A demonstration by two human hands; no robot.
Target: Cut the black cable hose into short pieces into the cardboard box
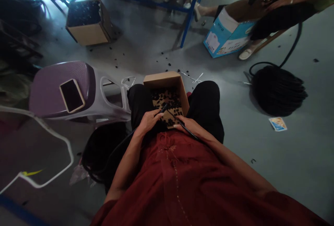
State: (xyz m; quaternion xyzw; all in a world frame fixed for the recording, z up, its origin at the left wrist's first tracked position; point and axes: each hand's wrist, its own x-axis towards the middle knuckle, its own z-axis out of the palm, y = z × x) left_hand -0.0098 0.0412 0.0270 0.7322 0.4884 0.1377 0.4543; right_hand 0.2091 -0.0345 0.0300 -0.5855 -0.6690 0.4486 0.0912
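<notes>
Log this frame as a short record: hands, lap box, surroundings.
left hand: grips a black cable near its end, above the box
right hand: on the same cable, it seems, at the box's edge
lap: open cardboard box of small black parts
floor: coil of black cable; cardboard box of black parts; blue-and-white carton
nearby: purple plastic stool with a phone on it; co-worker beside the carton
</notes>
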